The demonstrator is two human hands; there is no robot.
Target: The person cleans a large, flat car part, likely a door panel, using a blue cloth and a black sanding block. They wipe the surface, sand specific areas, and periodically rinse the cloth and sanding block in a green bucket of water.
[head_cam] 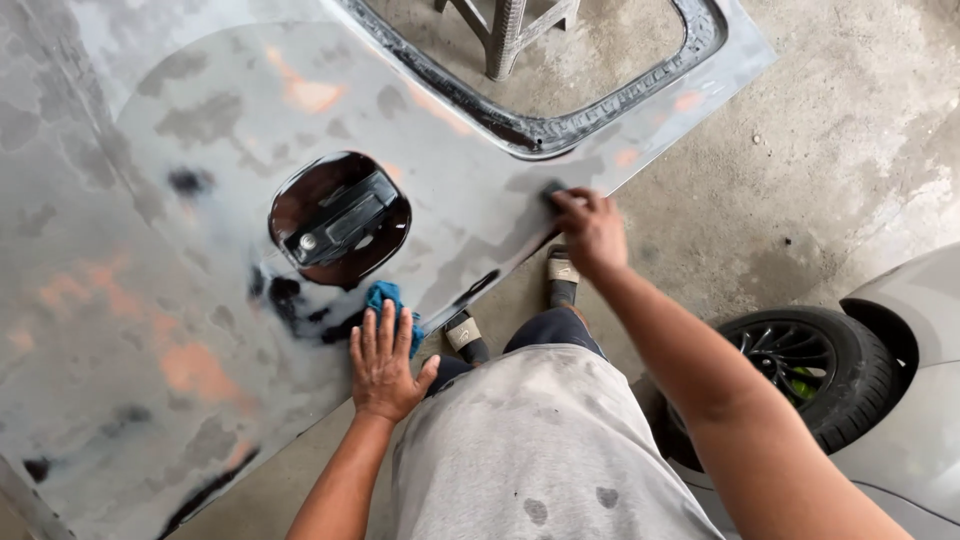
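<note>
A sanded grey car door panel with orange and dark patches lies flat in front of me. A black door handle sits in its oval recess. My left hand lies flat, fingers spread, on a blue cloth near the panel's near edge. My right hand presses a small dark piece, likely sandpaper, against the panel close to the window opening's rubber frame.
A stool leg stands on the concrete floor seen through the window opening. A grey car with a black wheel is at the right. My sandalled feet stand beside the panel's edge.
</note>
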